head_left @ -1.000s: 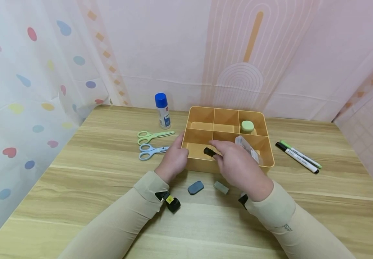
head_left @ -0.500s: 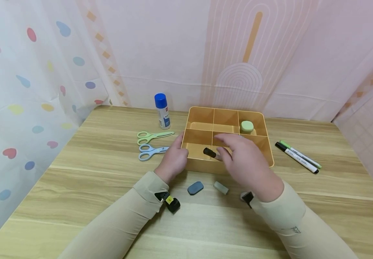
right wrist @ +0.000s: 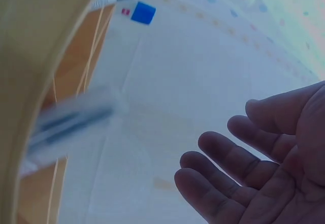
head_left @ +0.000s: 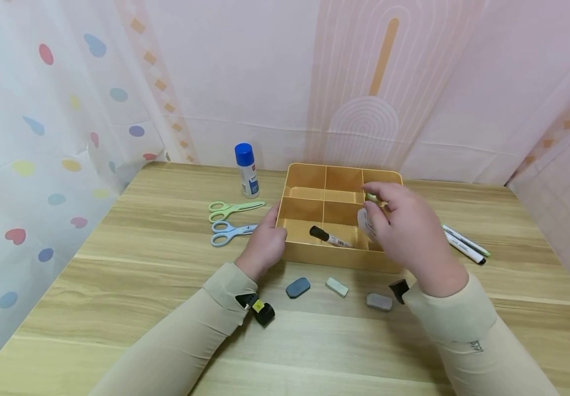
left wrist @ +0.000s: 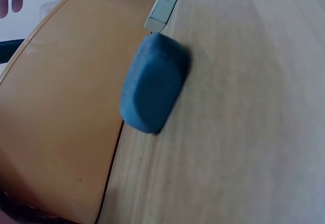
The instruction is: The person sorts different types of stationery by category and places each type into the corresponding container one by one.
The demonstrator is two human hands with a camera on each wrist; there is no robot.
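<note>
1. Left hand [head_left: 264, 246] resting against the near left corner of the yellow divided tray [head_left: 314, 255], fingers curled round the tray's left wall, holding it on the wooden table [head_left: 141, 286].
2. Right hand [head_left: 408, 231] raised over the right side of the tray, fingers loosely spread and holding nothing; palm and relaxed fingers [right wrist: 223, 155] plain in the right wrist view.
3. Black-capped marker [head_left: 330, 237] lying slantwise in the tray's near left compartment, cap toward the left hand.
4. Green eraser [head_left: 371, 197] in the far right compartment, mostly hidden behind the right hand's fingers.
5. Clear-wrapped packet [head_left: 364, 223] standing in the near right compartment, just beside the right hand's thumb; contents unclear.
6. On the table in front of the tray, a row of three erasers: blue eraser [head_left: 298, 287], pale eraser [head_left: 336, 286], grey eraser [head_left: 379, 301]. Blue eraser close to the tray's outer wall in the left wrist view.
7. Left of the tray, green scissors [head_left: 235, 209] above blue scissors [head_left: 232, 231], the blue pair close to the left hand.
8. Glue stick with a blue cap [head_left: 247, 169] upright behind the scissors.
9. Right of the tray, two markers [head_left: 465, 246] lying side by side, partly hidden by the right hand.
</note>
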